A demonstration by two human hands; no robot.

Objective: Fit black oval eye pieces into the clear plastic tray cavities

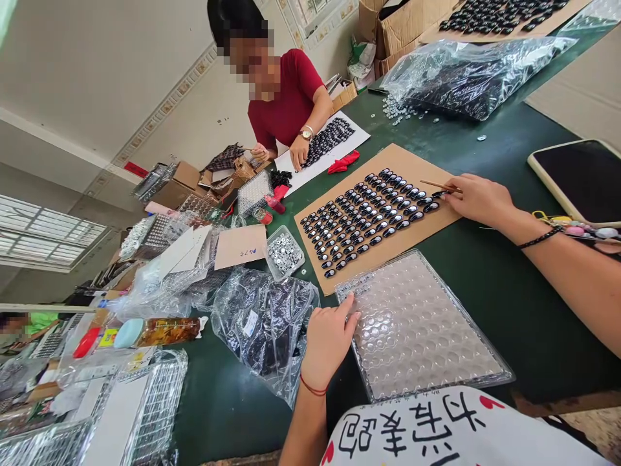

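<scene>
My right hand (478,197) pinches a thin brown wooden stick (440,186) at the right edge of a brown cardboard sheet (310,223). Rows of small glossy black oval pieces (371,213) with light centres lie on that sheet. One dark piece sits right by my right fingertips; whether they touch it I cannot tell. Nearer to me lies a clear plastic tray (417,336) with rows of round hollows. My left hand (330,340) rests at its upper left corner, index finger stretched out onto it and thumb apart, holding nothing.
A clear box of small silvery discs (285,254) stands left of the cardboard. Beside it lies a plastic bag with dark contents (266,317). Across the table a person in red (295,84) works over a white sheet of black pieces. A phone (582,178) lies at right.
</scene>
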